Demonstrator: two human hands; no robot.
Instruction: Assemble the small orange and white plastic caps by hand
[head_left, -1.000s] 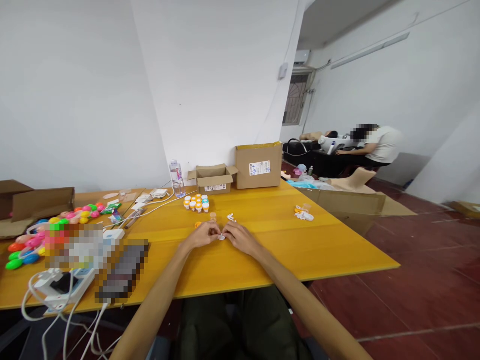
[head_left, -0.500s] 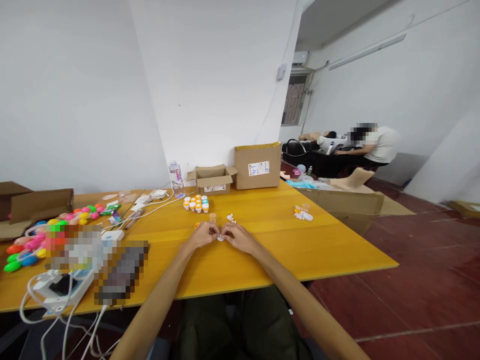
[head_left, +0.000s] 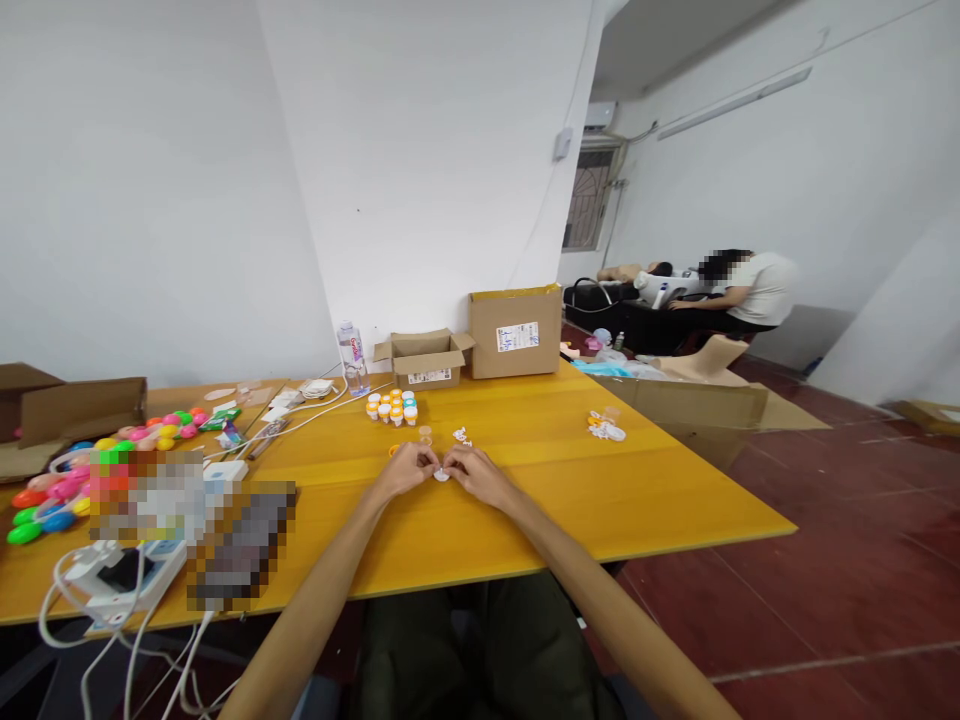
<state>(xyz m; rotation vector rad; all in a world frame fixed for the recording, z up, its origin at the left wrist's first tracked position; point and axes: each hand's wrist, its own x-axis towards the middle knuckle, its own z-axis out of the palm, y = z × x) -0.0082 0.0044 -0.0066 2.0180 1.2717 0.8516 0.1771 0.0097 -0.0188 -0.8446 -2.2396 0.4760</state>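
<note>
At the far left of the yellow wooden table (head_left: pixel 525 500) lies a heap of bright plastic egg-shaped shells (head_left: pixel 52 490) in pink, green, orange and blue, pushed out of the working space beside a flat brown cardboard box (head_left: pixel 82 405). In front of them a white device with looping white cables (head_left: pixel 112 580) hangs over the near edge, likely just parked there. Further along, a clear plastic water bottle (head_left: pixel 352 358) stands upright by the wall, and a cluster of small orange, white and blue capped cups (head_left: pixel 392 405) is gathered in a tight group just beyond the hands, near enough to reach.

The left hand (head_left: pixel 401 470) and the right hand (head_left: pixel 472 475) meet at the table's middle, wrists resting on the wood for steadiness. Their fingertips are pinched narrow on a tiny white round piece (head_left: pixel 441 474), which sits between the two hands just above the tabletop; it is too small to tell what it is. A few small white bits (head_left: pixel 462 436) lie just behind.

Right of the hands, a separate little pile of white and orange parts (head_left: pixel 606 428) sits well apart. An open small cardboard box (head_left: pixel 426 358) and a taller closed cardboard box (head_left: pixel 516 332) stand against the wall. Far right, another person in a white shirt (head_left: pixel 750 290) works at a dark bench.
</note>
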